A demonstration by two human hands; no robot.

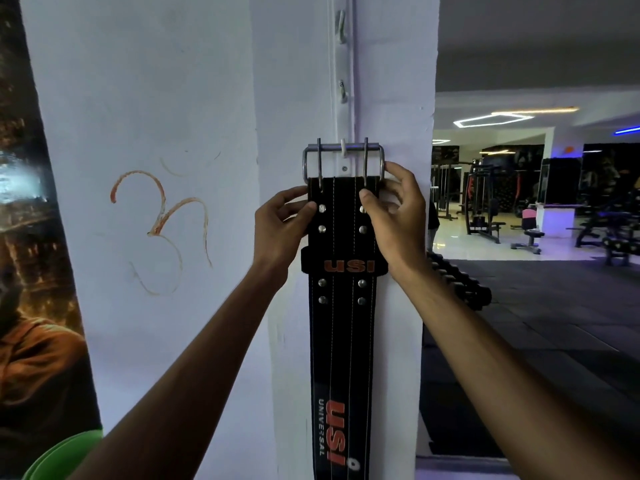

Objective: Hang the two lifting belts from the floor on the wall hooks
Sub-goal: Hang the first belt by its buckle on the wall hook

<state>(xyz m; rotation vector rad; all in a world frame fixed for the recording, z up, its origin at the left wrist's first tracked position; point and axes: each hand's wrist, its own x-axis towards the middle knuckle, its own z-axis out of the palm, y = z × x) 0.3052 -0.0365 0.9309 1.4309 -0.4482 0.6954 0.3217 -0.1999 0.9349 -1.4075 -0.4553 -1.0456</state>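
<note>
Black leather lifting belt [341, 306] with orange USI lettering, its steel double-prong buckle [343, 161] set over the lowest white wall hook [343, 147].

The left hand [280, 223] and right hand [394, 216] each pinch the belt's top edges just under the buckle, thumbs on the front by the rivets. The strap hangs straight down the white pillar [391, 81]. It looks thick, stiff and fairly heavy, so the rigid buckle end seems the best hold. Two more hooks [342, 26] stand bare above.

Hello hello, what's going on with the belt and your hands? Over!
Left hand and right hand both gripping the belt. Buckle over the lowest hook. Two hooks above bare. Nothing blocking.
</note>
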